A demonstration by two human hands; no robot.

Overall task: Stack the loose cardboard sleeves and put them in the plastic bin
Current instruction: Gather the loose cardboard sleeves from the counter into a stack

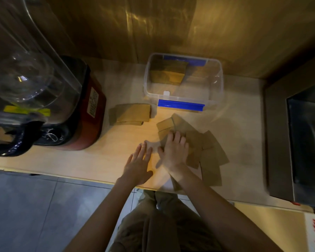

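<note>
My right hand (175, 151) lies flat on loose sleeves (207, 157); left hand (137, 164) lies flat on the worktop (102, 157) beside them; both hands empty.

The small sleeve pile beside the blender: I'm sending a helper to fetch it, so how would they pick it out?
Find the red-based blender at the counter's left, then the clear plastic bin with blue latches. The small sleeve pile lies between them, just left of the bin's near corner. Unlike the scattered sleeves under the right hand, it is gathered and untouched.
</note>
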